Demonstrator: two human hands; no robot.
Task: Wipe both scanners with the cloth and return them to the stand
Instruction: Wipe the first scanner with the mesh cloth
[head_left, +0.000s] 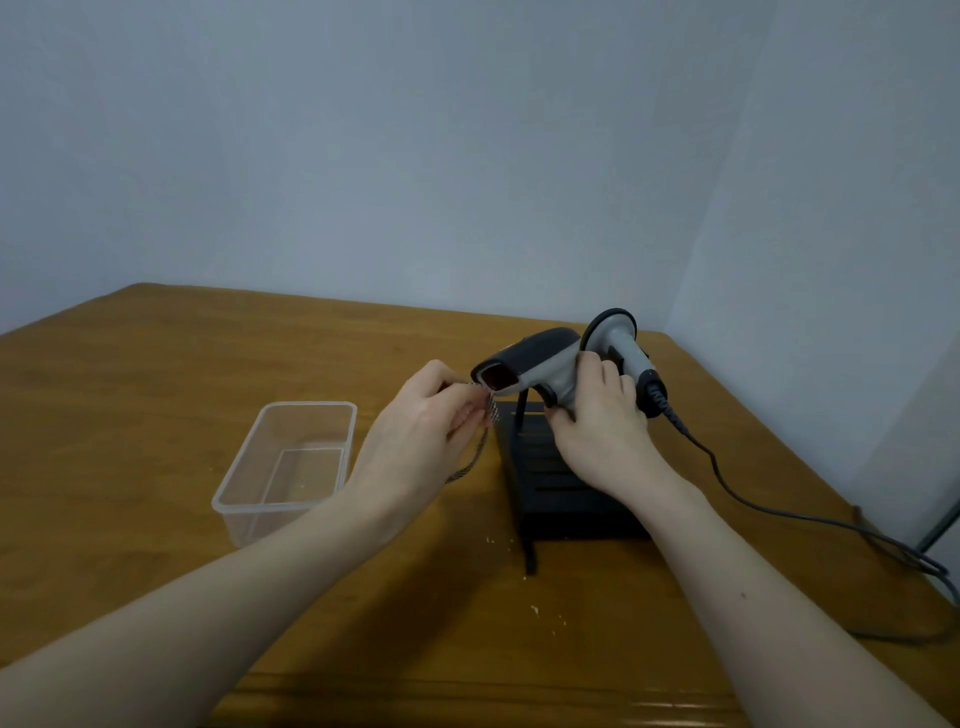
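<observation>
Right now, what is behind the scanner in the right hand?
Behind the held scanner stands a second scanner, its cable running across the table. The right hand covers its lower part, so what supports it cannot be seen.

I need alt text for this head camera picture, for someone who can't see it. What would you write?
A person's right hand holds a grey and black scanner above a black stand, while the left hand pinches a checked cloth at its window. A second scanner with a cord sits behind, and a clear plastic tub rests on the wooden table.
</observation>
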